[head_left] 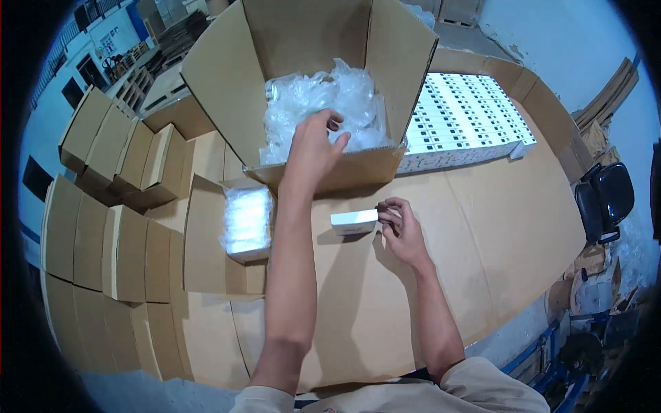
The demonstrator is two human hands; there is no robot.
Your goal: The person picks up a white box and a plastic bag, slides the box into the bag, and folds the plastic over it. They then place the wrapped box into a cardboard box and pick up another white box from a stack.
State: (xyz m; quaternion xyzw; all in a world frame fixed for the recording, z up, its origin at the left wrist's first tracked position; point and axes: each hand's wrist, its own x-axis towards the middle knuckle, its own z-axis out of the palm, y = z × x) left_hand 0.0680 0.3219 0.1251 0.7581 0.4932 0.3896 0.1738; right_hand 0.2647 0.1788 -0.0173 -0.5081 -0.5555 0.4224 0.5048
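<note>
My left hand (318, 141) reaches over the front wall of a tall open cardboard carton (323, 175). Its fingers are bent and the thumb stands apart, just above a heap of clear plastic bags (282, 103) inside. On the cardboard-covered table (441, 275), a small white box (354, 221) sits in front of the carton. My right hand (405, 234) is at the right end of that box, fingertips right at its edge. The fingers there are curled, with the thumb spread away from them.
Rows of white boxes (468, 117) with dark marks fill the back right. A smaller open carton at left holds plastic-wrapped packs (248, 217). Folded brown cartons (124, 255) stand stacked at the far left. A black chair (609, 199) is beyond the table's right edge.
</note>
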